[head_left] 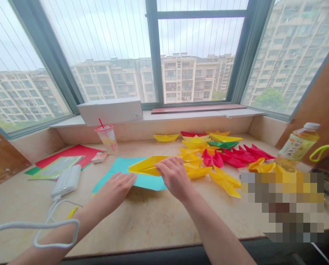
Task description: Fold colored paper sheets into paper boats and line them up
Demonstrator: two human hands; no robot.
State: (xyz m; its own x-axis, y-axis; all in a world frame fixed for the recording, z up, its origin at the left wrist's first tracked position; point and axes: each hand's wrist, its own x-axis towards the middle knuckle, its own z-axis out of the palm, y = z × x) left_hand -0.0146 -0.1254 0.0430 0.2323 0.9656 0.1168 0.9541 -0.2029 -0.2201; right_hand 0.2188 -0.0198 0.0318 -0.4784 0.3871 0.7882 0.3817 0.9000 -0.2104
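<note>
My right hand (175, 176) grips the right end of a yellow paper boat (144, 167), its thumb and fingers closed around the folded side. The boat is held over a light blue sheet of paper (153, 184). Lower and to the left, my left hand (120, 186) has its fingers stretched out over the sheet's near edge, just below the boat's left tip. It holds nothing that I can see. Several folded boats lie beyond and right of my right hand, among them a yellow boat (225, 181), a green boat (225, 143) and a pink boat (234, 157).
At left are a white power bank (67, 180) with a cable (56, 224), a red sheet (80, 152) and a small box (99, 157). A plastic cup (107, 140) stands behind. A drink bottle (297, 147) is at right. A long white box (111, 111) rests on the sill. The lower right is pixelated.
</note>
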